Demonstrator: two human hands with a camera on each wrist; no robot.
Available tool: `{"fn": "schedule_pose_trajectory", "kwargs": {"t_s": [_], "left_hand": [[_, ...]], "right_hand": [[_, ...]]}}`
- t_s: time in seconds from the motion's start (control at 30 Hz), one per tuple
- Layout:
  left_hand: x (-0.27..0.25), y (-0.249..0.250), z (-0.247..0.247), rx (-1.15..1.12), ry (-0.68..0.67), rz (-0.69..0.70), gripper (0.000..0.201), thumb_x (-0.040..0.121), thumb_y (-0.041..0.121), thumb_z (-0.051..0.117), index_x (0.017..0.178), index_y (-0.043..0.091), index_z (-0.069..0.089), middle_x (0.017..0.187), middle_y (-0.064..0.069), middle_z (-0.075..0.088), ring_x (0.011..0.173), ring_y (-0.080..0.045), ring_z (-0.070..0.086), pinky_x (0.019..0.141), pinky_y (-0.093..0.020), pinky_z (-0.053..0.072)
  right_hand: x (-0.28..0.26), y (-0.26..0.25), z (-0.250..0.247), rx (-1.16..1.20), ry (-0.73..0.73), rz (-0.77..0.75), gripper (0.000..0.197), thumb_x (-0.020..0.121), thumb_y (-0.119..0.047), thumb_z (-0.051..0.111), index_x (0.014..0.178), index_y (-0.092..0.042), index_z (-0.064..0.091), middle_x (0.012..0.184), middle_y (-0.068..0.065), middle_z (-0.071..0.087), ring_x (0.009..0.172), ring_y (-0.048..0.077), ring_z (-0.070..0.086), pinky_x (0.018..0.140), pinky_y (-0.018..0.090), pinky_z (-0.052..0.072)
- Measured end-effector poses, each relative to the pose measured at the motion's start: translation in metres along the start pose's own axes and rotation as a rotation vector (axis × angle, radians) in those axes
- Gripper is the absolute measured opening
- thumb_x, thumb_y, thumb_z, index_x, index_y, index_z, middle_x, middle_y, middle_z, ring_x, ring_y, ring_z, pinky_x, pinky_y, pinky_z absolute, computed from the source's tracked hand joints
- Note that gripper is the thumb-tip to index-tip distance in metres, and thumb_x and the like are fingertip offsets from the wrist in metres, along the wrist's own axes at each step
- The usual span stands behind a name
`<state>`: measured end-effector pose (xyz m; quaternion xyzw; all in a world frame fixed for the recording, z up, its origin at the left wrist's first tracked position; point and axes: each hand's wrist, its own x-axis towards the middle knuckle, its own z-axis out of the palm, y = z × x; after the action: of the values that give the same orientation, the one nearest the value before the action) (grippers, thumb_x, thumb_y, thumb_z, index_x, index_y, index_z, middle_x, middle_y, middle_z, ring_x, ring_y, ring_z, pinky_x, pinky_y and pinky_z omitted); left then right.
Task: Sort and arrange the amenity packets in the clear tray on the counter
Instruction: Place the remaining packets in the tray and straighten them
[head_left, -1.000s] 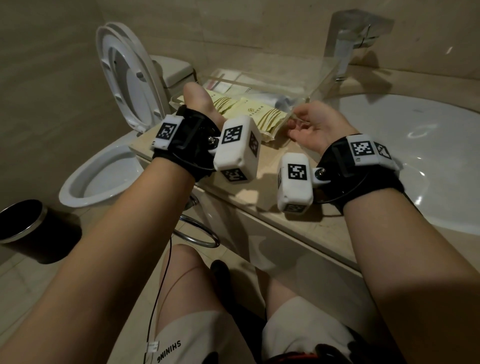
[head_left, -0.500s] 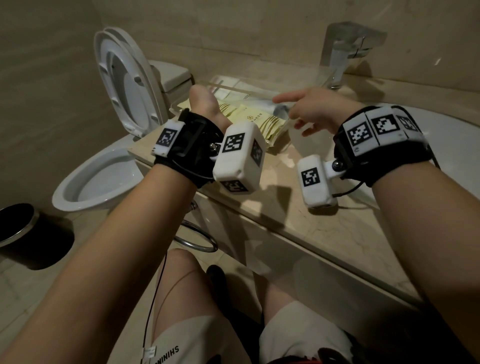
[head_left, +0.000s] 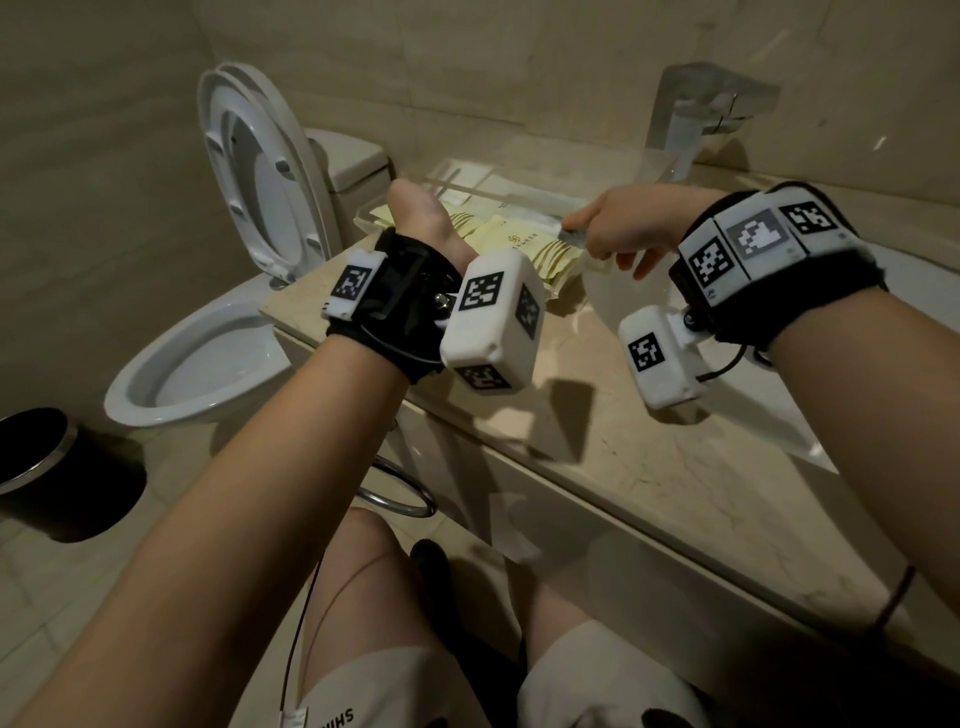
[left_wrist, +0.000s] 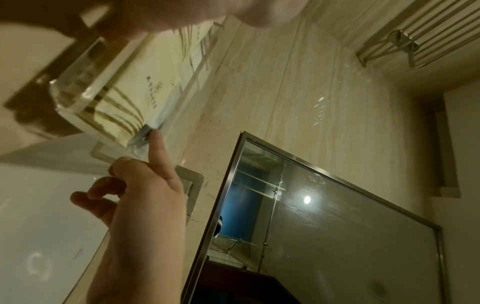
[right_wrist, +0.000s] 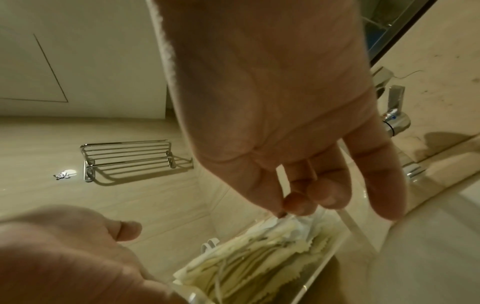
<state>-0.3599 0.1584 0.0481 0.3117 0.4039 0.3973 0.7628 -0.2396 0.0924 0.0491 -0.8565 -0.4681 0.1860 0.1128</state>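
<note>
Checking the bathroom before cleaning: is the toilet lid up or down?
Up. The toilet lid stands raised against the tank, leaving the bowl open.

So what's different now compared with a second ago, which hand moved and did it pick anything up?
The right hand rose from beside the tray's near corner, turned palm down, and now pinches the end of a clear-wrapped packet in the clear tray. The left hand stayed at the tray's left end, and the yellow packets lie as before.
</note>
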Motion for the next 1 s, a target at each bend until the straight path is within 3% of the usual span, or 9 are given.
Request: {"fn": "schedule_pose_trajectory", "kwargs": {"t_s": [0.07, 0.2, 0.47, 0.6, 0.73, 0.87, 0.93, 1.0], "left_hand": [[-0.001, 0.0, 0.002, -0.019, 0.011, -0.006, 0.056, 0.1, 0.029, 0.025, 0.151, 0.008, 0.013, 0.156, -0.018, 0.016, 0.141, -0.038, 0.022, 0.11, -0.053, 0.023], [-0.005, 0.0, 0.007, -0.036, 0.06, 0.004, 0.057, 0.1, 0.028, 0.026, 0.151, 0.007, 0.011, 0.157, -0.016, 0.012, 0.142, -0.034, 0.019, 0.112, -0.049, 0.022], [-0.003, -0.002, 0.014, -0.031, 0.085, 0.041, 0.055, 0.101, 0.028, 0.025, 0.15, 0.006, 0.015, 0.158, -0.013, 0.011, 0.143, -0.029, 0.018, 0.113, -0.044, 0.021], [-0.001, -0.003, 0.015, -0.022, 0.089, 0.027, 0.056, 0.1, 0.031, 0.026, 0.15, 0.006, 0.017, 0.158, -0.014, 0.012, 0.143, -0.031, 0.019, 0.112, -0.045, 0.022], [-0.003, -0.003, 0.016, -0.032, 0.091, 0.022, 0.058, 0.101, 0.033, 0.025, 0.151, 0.007, 0.011, 0.158, -0.014, 0.009, 0.144, -0.031, 0.016, 0.113, -0.047, 0.019], [-0.006, -0.004, 0.02, -0.031, 0.088, 0.042, 0.058, 0.101, 0.03, 0.024, 0.152, 0.007, 0.008, 0.159, -0.012, 0.006, 0.144, -0.031, 0.013, 0.113, -0.045, 0.018], [-0.004, -0.004, 0.021, -0.035, 0.074, 0.032, 0.058, 0.102, 0.032, 0.023, 0.152, 0.007, 0.007, 0.159, -0.013, 0.005, 0.144, -0.031, 0.013, 0.114, -0.046, 0.017], [-0.003, -0.003, 0.022, -0.054, 0.057, 0.025, 0.059, 0.102, 0.033, 0.022, 0.152, 0.008, 0.005, 0.159, -0.013, 0.004, 0.145, -0.03, 0.011, 0.114, -0.046, 0.015]], "right_hand": [[0.002, -0.001, -0.001, -0.058, -0.009, -0.016, 0.05, 0.096, 0.0, 0.035, 0.145, -0.011, 0.035, 0.103, 0.013, 0.046, 0.065, 0.017, 0.047, 0.072, 0.03, 0.048], [0.006, 0.003, 0.0, -0.148, -0.031, -0.045, 0.052, 0.095, -0.003, 0.036, 0.145, -0.014, 0.033, 0.077, 0.004, 0.048, 0.062, 0.013, 0.044, 0.056, 0.021, 0.041], [0.006, 0.005, 0.003, -0.168, -0.017, -0.069, 0.042, 0.093, -0.008, 0.039, 0.133, -0.003, 0.05, 0.069, -0.002, 0.053, 0.057, 0.011, 0.046, 0.05, 0.02, 0.038], [0.007, 0.006, 0.003, -0.189, -0.002, -0.069, 0.039, 0.093, -0.007, 0.038, 0.127, 0.0, 0.056, 0.074, 0.001, 0.058, 0.056, 0.012, 0.046, 0.048, 0.019, 0.037], [0.008, 0.009, 0.003, -0.198, 0.0, -0.054, 0.035, 0.094, -0.008, 0.036, 0.116, 0.001, 0.061, 0.072, 0.0, 0.057, 0.057, 0.013, 0.047, 0.049, 0.02, 0.038], [0.006, 0.008, 0.002, -0.224, -0.01, -0.046, 0.036, 0.093, -0.005, 0.036, 0.12, 0.001, 0.06, 0.091, 0.007, 0.064, 0.06, 0.015, 0.05, 0.05, 0.021, 0.039], [0.006, 0.008, 0.0, -0.205, 0.053, -0.049, 0.035, 0.091, -0.003, 0.04, 0.119, 0.001, 0.062, 0.102, 0.014, 0.067, 0.073, 0.022, 0.059, 0.06, 0.028, 0.049], [0.008, 0.01, -0.003, -0.168, 0.144, -0.073, 0.034, 0.089, -0.003, 0.043, 0.117, 0.001, 0.063, 0.11, 0.019, 0.066, 0.093, 0.029, 0.064, 0.08, 0.038, 0.054]]}}
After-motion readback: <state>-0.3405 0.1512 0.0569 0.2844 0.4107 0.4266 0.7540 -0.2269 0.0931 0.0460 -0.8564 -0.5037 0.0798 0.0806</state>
